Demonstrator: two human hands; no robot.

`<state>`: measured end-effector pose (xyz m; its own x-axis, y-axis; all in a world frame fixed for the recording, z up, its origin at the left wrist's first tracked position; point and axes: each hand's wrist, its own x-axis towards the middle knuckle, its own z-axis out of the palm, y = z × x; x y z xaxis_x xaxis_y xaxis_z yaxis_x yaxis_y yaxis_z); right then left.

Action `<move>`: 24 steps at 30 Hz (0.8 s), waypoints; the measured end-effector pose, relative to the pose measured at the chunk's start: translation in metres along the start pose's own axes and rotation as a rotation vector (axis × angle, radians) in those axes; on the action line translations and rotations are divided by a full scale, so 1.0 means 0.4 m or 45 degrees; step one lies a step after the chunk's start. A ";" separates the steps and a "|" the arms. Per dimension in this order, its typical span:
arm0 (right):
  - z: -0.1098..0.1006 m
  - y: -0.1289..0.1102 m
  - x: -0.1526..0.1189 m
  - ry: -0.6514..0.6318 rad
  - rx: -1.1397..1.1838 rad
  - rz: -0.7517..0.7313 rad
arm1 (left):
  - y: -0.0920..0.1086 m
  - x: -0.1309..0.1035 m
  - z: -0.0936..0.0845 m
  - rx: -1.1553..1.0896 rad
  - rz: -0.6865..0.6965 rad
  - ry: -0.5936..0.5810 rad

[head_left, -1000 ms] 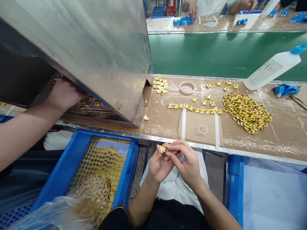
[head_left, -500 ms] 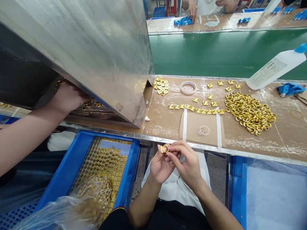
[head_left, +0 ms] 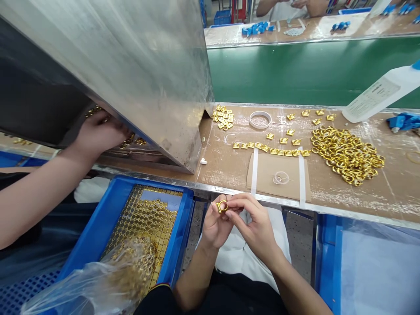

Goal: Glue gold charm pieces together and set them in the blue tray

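A gold ring with a flat, squarish top sits between both hands, just in front of the table edge. My left hand pinches its flat side with the thumb and fingers. The thumb and forefinger of my right hand grip the band from the other side. Beyond them, a small clear round dish lies on a taped cardboard piece. Behind the cardboard runs a row of gold rings, and a large heap of gold rings lies to its right.
A slanted metal hood blocks the left, with a co-worker's hand under it. A blue tray holds rows of gold rings and a plastic bag. A tape roll and a white bottle stand near the green belt.
The ring has tilted slightly between my fingers, and both hands keep hold of it. The whole view has shifted a little. Across the belt, another person's hand has left the blue pieces.
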<state>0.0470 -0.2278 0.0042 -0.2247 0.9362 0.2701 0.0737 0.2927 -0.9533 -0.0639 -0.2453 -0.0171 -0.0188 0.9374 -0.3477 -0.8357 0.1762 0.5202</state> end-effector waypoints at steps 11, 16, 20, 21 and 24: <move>-0.016 -0.018 -0.047 -0.099 0.434 0.348 | 0.087 -0.011 -0.042 1.455 1.249 -0.300; -0.031 -0.020 -0.047 -0.150 0.595 0.339 | 0.111 -0.014 -0.018 1.748 1.485 -0.473; -0.035 -0.019 -0.038 -0.116 0.564 0.343 | 0.107 -0.015 -0.008 1.810 1.560 -0.542; -0.035 -0.019 -0.037 -0.105 0.567 0.344 | 0.106 -0.015 -0.008 1.818 1.571 -0.545; -0.035 -0.017 -0.037 -0.089 0.600 0.360 | 0.106 -0.016 -0.009 1.829 1.582 -0.555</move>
<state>0.0635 -0.2408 0.0085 -0.3243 0.9460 0.0002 -0.2988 -0.1022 -0.9488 -0.1011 -0.2448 0.0043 0.1538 0.6716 0.7248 0.5352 -0.6732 0.5103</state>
